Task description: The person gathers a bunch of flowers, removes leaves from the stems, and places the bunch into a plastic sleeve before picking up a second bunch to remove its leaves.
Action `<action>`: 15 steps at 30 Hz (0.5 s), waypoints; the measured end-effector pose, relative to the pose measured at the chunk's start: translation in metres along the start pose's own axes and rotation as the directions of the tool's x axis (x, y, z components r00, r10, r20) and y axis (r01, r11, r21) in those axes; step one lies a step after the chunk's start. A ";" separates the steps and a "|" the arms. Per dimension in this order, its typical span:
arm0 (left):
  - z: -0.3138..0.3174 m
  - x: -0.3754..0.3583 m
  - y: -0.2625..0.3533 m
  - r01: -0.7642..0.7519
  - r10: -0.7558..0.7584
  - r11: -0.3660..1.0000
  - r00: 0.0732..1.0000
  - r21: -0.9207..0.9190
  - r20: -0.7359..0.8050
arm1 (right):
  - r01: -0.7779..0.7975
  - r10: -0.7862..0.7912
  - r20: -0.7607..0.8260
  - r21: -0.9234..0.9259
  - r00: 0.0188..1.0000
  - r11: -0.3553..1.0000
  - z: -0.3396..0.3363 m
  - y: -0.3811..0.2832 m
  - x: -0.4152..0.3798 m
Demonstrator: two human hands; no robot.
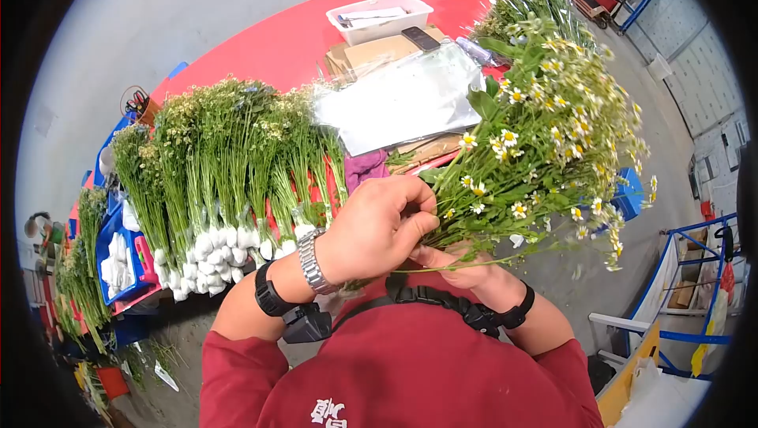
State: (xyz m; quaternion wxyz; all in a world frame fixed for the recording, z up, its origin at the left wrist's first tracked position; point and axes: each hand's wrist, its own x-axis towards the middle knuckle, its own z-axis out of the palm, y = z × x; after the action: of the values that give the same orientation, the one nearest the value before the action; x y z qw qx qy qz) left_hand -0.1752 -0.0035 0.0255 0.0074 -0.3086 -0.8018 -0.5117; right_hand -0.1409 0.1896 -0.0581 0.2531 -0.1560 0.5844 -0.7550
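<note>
A large bunch of white-petalled, yellow-centred daisy-like flowers (553, 132) spreads out to the right in front of me, its stems running down to my hands. My right hand (462, 268) is closed around the lower stems. Just left of it, beside the stems, my left hand (384, 227) is curled with thumb and fingers drawn together; what they pinch is hidden. One long thin stem (474, 268) sticks out sideways across my right hand.
Several flower bunches with white-wrapped stem ends (213, 258) lie in a row at left. Clear plastic sheets (403, 96), a phone (421, 39) and a white bin (387, 31) are on the red table (260, 29). A blue rack (695, 339) stands at right.
</note>
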 end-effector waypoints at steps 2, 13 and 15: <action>0.001 0.000 0.000 0.072 -0.071 0.997 0.997 -0.036 0.018 | 0.034 -0.034 0.034 0.012 0.999 0.999 0.002 -0.013 0.002; 0.006 0.004 -0.003 0.246 -0.242 0.935 0.969 -0.257 0.047 | -0.318 0.320 0.009 0.154 0.947 0.936 0.006 -0.006 -0.002; 0.005 0.012 0.002 0.236 -0.300 0.820 0.953 -0.522 -0.042 | -0.436 0.446 0.005 -0.203 0.895 0.877 0.018 -0.029 -0.001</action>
State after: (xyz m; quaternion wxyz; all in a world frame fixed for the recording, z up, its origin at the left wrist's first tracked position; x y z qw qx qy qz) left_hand -0.1819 0.0068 0.0291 -0.0978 -0.1515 -0.6706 -0.7196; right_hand -0.1366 0.1814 -0.0251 0.4164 -0.0624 0.6695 -0.6120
